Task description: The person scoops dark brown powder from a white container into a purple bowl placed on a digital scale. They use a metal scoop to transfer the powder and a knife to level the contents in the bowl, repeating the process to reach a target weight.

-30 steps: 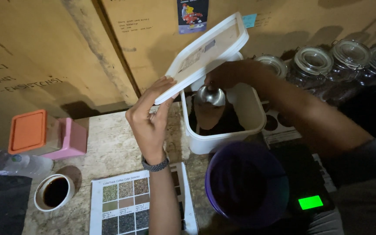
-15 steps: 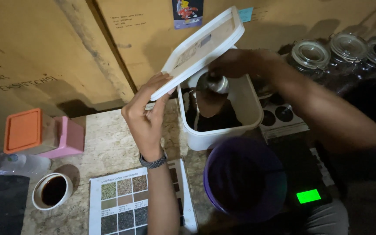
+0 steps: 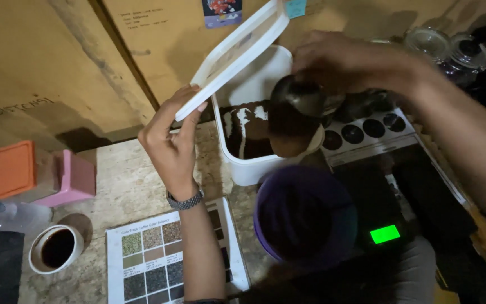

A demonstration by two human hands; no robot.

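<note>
Both hands grip — left hand tilts a flat white plastic lid upward, right hand holds a dark metal scoop over the white rectangular tub of dark grounds, just behind a round purple bowl.

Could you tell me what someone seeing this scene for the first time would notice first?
Most striking is the white tub of dark grounds at centre, with the left hand tilting its white lid up above it. The right hand holds a metal scoop over the tub's near rim, just above a purple bowl on a scale with a glowing green display.
</note>
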